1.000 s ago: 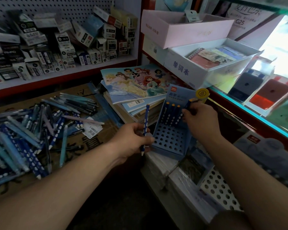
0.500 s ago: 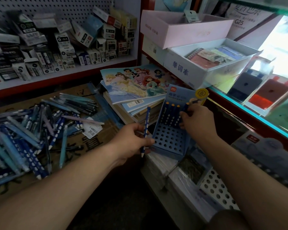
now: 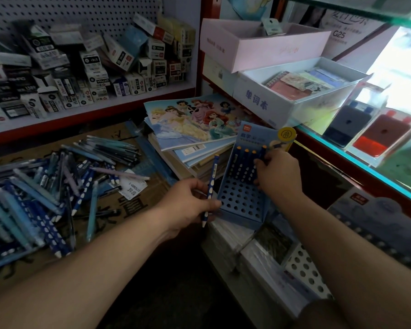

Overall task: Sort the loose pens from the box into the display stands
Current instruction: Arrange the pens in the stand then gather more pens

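Spotted pen is waiting, gripped by the left hand — right hand is pinching another pen, ideally pressing straight into the stand beneath.

The loose pens lie left of the display stand, with stacked books behind it.

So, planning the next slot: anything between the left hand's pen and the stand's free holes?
Nothing visible. The dark blue white-dotted pen in the left hand is beside the blue perforated stand, front holes bare; the right hand grips a blue pen in its back row.
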`<move>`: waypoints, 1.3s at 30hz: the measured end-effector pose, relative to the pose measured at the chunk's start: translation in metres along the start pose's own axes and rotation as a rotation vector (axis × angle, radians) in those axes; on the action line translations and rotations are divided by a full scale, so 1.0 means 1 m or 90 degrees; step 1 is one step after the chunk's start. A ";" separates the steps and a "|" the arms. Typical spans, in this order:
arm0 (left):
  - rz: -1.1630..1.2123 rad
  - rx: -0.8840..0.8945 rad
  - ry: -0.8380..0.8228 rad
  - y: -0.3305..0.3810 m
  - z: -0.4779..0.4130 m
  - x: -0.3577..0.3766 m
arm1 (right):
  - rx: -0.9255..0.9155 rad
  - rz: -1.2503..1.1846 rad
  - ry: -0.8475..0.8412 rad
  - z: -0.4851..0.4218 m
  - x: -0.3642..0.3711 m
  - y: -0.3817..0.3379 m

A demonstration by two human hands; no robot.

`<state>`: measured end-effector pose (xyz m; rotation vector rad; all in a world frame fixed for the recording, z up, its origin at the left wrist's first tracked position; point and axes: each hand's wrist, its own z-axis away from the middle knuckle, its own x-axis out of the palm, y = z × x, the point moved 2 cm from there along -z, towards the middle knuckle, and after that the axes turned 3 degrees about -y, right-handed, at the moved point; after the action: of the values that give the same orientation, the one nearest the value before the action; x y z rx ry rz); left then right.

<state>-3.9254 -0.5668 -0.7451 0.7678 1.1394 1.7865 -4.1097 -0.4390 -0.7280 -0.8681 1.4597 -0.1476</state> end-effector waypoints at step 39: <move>-0.158 0.112 -0.012 0.006 -0.004 0.019 | -0.028 -0.235 -0.247 0.050 -0.038 -0.048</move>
<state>-3.9387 -0.5528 -0.7404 0.7094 1.3319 1.4858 -4.0516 -0.4296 -0.6754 -1.1281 0.9364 -0.2102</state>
